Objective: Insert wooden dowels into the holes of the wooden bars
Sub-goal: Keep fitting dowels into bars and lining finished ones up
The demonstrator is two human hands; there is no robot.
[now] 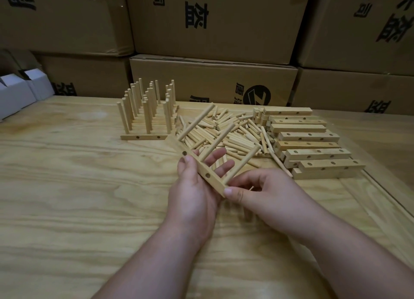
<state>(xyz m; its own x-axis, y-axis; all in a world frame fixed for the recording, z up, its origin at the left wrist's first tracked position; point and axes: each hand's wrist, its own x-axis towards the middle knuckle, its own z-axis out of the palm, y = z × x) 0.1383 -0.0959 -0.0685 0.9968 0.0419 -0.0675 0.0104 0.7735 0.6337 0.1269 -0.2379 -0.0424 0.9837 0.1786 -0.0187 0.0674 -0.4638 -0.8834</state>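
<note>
My left hand [197, 186] holds a wooden bar [202, 172] tilted above the table, thumb on its near face and fingers behind it. Three dowels stand in that bar, pointing away to the upper right; the nearest dowel [243, 164] sits at the bar's right end. My right hand [262, 191] grips that end of the bar, thumb against the end and fingers curled by the dowel's base. Behind lies a heap of loose dowels [226, 130]. A stack of drilled empty bars [313, 146] lies to the right. Finished bars with upright dowels [145, 112] stand at the back left.
The work surface is a light plywood table [78, 198] with a raised edge strip at the right. Stacked cardboard boxes [212, 25] form a wall along the far side. Small white boxes [15, 95] sit at the far left.
</note>
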